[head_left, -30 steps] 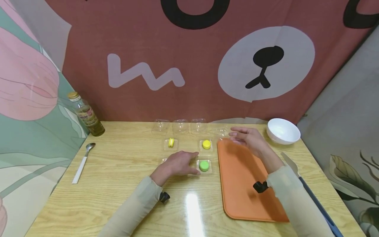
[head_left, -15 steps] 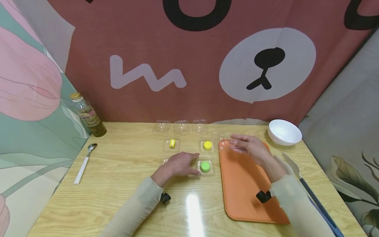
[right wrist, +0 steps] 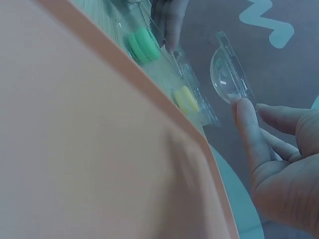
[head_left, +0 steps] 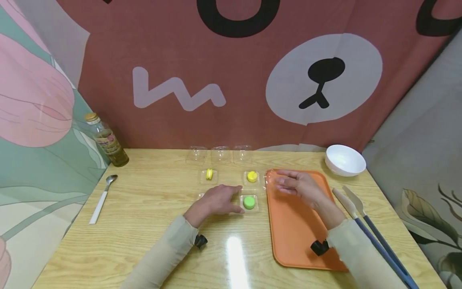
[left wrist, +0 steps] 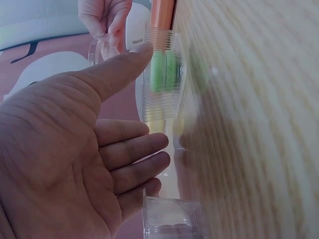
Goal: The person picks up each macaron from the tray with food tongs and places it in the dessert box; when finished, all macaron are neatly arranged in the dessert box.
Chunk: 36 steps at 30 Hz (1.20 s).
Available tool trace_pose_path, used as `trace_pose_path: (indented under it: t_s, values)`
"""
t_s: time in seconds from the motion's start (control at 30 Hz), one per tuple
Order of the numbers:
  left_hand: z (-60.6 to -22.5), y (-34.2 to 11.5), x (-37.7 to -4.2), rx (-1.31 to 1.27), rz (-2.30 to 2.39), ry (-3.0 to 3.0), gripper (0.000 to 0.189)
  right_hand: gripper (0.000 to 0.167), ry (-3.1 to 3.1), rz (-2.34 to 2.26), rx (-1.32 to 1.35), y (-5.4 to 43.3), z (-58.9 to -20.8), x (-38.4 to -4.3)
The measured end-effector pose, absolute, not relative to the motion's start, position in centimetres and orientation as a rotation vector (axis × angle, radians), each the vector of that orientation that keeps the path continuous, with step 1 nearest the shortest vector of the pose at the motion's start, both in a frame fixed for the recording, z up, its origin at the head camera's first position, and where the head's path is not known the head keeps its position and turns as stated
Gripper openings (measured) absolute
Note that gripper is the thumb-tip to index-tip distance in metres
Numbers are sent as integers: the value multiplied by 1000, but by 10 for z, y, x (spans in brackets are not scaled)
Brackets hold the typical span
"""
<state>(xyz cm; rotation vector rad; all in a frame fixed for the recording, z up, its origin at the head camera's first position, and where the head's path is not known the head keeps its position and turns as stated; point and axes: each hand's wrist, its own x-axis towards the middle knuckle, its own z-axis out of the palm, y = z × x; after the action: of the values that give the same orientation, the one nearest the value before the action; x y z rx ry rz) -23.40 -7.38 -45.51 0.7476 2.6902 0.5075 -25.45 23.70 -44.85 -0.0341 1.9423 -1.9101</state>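
Observation:
My right hand point(head_left: 301, 186) pinches a clear domed plastic lid point(right wrist: 225, 74) at its edge, over the far left corner of the orange tray point(head_left: 299, 233). Left of it, a yellow macaron point(head_left: 252, 176) sits in a small clear plastic base. A green macaron point(head_left: 249, 202) lies in another clear base nearer to me. My left hand point(head_left: 218, 199) is beside that one, fingers straight and thumb tip point(left wrist: 144, 48) right at the base's rim. Further left, a yellow macaron with white filling point(head_left: 209, 174) stands on edge in its base. One more clear base point(left wrist: 172, 219) is partly hidden by my left hand.
Several clear lids point(head_left: 221, 154) line the back edge. A white bowl point(head_left: 345, 160) stands at the back right, with two blue-handled spreading knives point(head_left: 344, 202) along the right side. At left are an oil bottle point(head_left: 108, 140) and a white-handled spoon point(head_left: 99, 202).
My right hand has brought the clear lid from the back of the table nearer to me, beside the yellow macaron. A second knife has come into view by the right sleeve. My left hand keeps its place.

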Motion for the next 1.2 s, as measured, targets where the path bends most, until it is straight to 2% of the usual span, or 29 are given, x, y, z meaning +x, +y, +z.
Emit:
trace_pose_path:
  t_s: [0.13,0.37,0.53,0.7,0.9,1.2]
  values:
    - [-453,-77,-235,739,557,2695,86,58,1908,-1935,-40,235,-449,-254]
    - [-447,-78,-238,702,916,2733,61,59,1874,-1980,-33,231,-445,-251]
    - [-443,-73,-240,430,1397,2533,53,57,1883,-1996,-44,225,-441,-250]
    - [-440,-70,-244,191,1813,2082,55,56,1881,-1998,-35,218,-438,-248]
    - [-441,-71,-245,133,1947,1804,49,56,1857,-2008,-38,208,-437,-247]
    - [-446,-64,-243,100,1985,1782,48,54,1864,-1993,-56,204,-442,-246]
